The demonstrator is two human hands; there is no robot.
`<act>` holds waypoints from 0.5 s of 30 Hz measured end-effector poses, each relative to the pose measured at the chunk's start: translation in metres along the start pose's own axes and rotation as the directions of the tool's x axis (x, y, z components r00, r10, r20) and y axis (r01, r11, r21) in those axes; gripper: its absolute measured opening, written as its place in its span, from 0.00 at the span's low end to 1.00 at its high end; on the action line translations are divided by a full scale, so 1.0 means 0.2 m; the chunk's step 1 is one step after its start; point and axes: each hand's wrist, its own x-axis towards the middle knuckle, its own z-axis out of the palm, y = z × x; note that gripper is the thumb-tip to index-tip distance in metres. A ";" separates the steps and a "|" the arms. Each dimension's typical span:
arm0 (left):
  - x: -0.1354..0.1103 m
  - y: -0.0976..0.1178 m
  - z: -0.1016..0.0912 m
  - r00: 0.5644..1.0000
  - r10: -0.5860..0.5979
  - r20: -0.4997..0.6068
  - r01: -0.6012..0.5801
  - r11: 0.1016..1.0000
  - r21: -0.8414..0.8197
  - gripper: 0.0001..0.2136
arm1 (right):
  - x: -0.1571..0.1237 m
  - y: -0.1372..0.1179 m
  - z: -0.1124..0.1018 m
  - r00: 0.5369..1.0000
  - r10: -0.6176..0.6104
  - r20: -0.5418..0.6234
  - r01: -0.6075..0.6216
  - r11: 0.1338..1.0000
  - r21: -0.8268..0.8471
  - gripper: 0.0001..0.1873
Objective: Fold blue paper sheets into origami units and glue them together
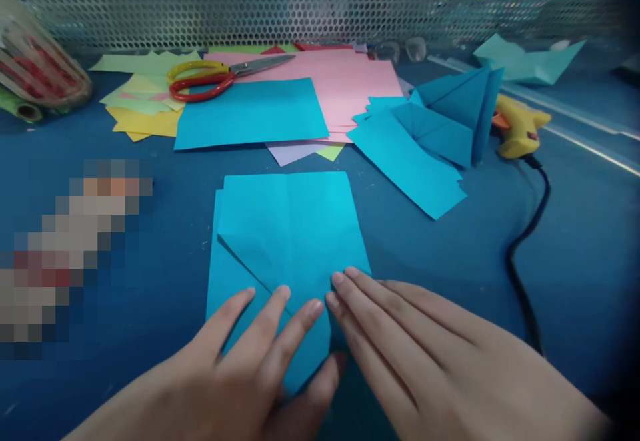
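Observation:
A folded sheet of blue paper [300,218] lies in front of me, with a faint crease down its upper middle and a slanting folded edge across its left part. My left hand [265,354] rests on the lower part of the sheet, open, with its fingers spread and their tips on the paper. At the lower right edge of the same sheet is my right hand [415,341], flat and open, its fingers stretched out side by side and touching the paper. The near end of the sheet is partly hidden by both hands.
Scissors [215,81] lie on a loose blue sheet [255,118] over pink paper [350,91]. Folded blue pieces [440,121] and a yellow glue gun [520,128] with a black cord are at right. A jar [40,61] stands at left. A perforated metal panel [300,4] borders the back.

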 end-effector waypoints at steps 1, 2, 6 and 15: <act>0.00 0.00 0.00 1.000 0.001 -0.001 -0.001 1.000 -0.006 0.18 | -0.01 -0.01 0.00 1.000 0.008 0.013 -0.008 1.000 -0.005 0.21; 0.00 0.00 -0.01 1.000 -0.004 -0.008 0.004 1.000 -0.016 0.17 | -0.02 -0.02 0.00 1.000 0.019 0.019 -0.019 1.000 -0.009 0.21; 0.00 0.00 -0.02 0.998 -0.047 -0.052 0.044 0.997 -0.057 0.18 | -0.02 -0.02 0.00 0.999 0.047 0.005 -0.047 0.999 -0.015 0.22; -0.05 -0.01 -0.02 0.992 -0.021 -0.123 0.012 0.997 -0.079 0.16 | -0.03 -0.01 -0.03 0.998 0.002 0.066 0.009 0.985 -0.172 0.21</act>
